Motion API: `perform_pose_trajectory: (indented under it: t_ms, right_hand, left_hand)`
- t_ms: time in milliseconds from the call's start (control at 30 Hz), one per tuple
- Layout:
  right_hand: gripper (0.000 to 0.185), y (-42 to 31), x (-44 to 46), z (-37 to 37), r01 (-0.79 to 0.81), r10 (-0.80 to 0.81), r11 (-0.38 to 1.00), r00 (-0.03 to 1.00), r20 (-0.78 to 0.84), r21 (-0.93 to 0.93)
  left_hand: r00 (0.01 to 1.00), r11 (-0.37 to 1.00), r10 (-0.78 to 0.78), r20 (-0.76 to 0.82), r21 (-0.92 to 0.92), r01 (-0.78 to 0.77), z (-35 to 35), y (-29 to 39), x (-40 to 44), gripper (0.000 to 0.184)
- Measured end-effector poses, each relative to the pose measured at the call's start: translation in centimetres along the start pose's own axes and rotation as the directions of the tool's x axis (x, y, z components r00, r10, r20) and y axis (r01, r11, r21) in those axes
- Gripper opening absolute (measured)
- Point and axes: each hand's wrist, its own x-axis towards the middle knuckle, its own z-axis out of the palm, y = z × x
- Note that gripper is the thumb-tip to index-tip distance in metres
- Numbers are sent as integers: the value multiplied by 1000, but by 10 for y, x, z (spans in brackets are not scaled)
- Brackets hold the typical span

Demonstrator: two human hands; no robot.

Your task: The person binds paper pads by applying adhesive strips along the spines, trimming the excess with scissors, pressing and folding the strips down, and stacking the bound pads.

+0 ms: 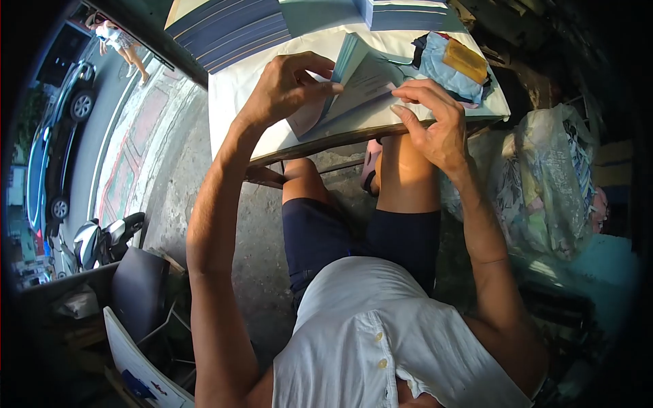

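Note:
A booklet (360,78) of pale blue-green and white printed sheets stands partly fanned open near the table's front edge. My left hand (289,88) grips its upper left side, thumb in front and fingers behind. At the lower right corner of the pages is my right hand (435,119), its fingers curved and its thumb apart from the forefinger. Its fingertips are at the page corner; whether they touch it I cannot tell.
Stacks of blue-edged booklets (228,30) stand at the table's back, with another stack (408,15) farther right. Folded cloths (449,68), blue and yellow, lie by the right edge. A clear plastic bag (544,183) is on the right. A street with a parked car (64,136) runs left.

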Motion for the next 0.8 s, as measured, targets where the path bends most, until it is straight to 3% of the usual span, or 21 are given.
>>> perform_pose_trajectory:
  t_ms: [67,500,567,600,667,800]
  right_hand:
    - [23,-1,0,8,146,-146,987,989,19,-63]
    - [37,-13,12,44,324,-302,931,942,145,-168]
    - [38,-16,18,47,400,-366,892,913,183,-212]
    - [38,-16,24,50,402,-368,891,912,183,-210]
    - [34,-8,43,56,528,-472,835,833,288,-157]
    - [21,-4,62,60,475,-403,879,789,464,-44]
  left_hand:
    - [1000,1000,20,19,-7,-20,1,-4,-1,44]
    - [993,979,-106,50,-172,113,-1,6,-12,42]
    - [987,930,-152,-41,-343,129,2,3,-14,44]
    - [987,931,-153,-43,-342,130,6,4,-18,44]
    - [930,789,-233,-284,-614,10,15,5,-26,52]
    - [919,711,-238,-316,-701,-57,10,0,-32,58]
